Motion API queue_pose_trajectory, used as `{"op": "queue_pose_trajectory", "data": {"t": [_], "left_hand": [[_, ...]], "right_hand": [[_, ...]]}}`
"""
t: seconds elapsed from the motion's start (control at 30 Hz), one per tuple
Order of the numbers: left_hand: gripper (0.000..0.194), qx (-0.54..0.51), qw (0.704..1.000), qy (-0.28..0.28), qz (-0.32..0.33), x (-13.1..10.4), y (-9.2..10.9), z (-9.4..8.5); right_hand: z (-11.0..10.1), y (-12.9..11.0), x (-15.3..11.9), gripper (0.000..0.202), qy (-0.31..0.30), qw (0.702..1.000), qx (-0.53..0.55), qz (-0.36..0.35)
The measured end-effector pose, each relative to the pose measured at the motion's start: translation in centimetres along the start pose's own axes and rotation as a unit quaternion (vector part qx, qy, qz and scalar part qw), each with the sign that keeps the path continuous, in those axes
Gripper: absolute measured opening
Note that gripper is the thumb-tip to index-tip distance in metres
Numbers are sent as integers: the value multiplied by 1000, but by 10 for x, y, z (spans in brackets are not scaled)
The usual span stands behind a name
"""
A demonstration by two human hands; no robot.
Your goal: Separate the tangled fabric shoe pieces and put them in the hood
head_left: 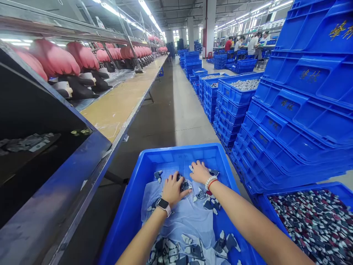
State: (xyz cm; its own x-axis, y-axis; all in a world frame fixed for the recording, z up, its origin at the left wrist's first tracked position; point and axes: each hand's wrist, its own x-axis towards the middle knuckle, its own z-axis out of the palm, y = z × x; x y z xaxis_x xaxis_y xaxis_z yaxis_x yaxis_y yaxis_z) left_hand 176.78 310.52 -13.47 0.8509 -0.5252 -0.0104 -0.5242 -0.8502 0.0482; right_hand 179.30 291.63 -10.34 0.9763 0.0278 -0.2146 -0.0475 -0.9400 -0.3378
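Observation:
A large blue plastic crate [180,149] stands in front of me, with a thin whitish sheet [190,217] spread inside. Small dark grey and white moulded pieces [194,250] lie on and around the sheet, thickest at the near end. Over some pieces near the crate's middle, my left hand [173,189] lies palm down, fingers spread; a watch is on that wrist. My right hand [200,172] reaches toward the far wall, fingers apart over the sheet's far end, a small white piece beside its fingertips. What lies under both palms is hidden.
On the left runs a long workbench [116,99] with a metal edge; pink-covered dark forms [79,55] line its shelf. Tall stacks of blue crates [292,121] rise on the right. A crate of mixed small pieces [317,221] sits low beside me. Several people work far back.

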Motion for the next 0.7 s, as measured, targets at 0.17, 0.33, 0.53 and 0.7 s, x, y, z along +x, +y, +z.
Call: {"op": "queue_pose_trajectory", "data": {"t": [0.17,0.33,0.53,0.7], "left_hand": [[65,14,1000,-5,15,-1,7,6],[78,1,1000,3,8,-4,10,7],[51,-48,999,15,19,-4,3,7],[37,-127,990,57,9,-2,-3,6]], "right_hand": [[2,4,3,28,24,1000,-7,-18],[3,2,1,30,7,999,6,-33],[4,3,4,24,-16,996,86,-23],[7,11,16,20,-12,973,225,55]]}}
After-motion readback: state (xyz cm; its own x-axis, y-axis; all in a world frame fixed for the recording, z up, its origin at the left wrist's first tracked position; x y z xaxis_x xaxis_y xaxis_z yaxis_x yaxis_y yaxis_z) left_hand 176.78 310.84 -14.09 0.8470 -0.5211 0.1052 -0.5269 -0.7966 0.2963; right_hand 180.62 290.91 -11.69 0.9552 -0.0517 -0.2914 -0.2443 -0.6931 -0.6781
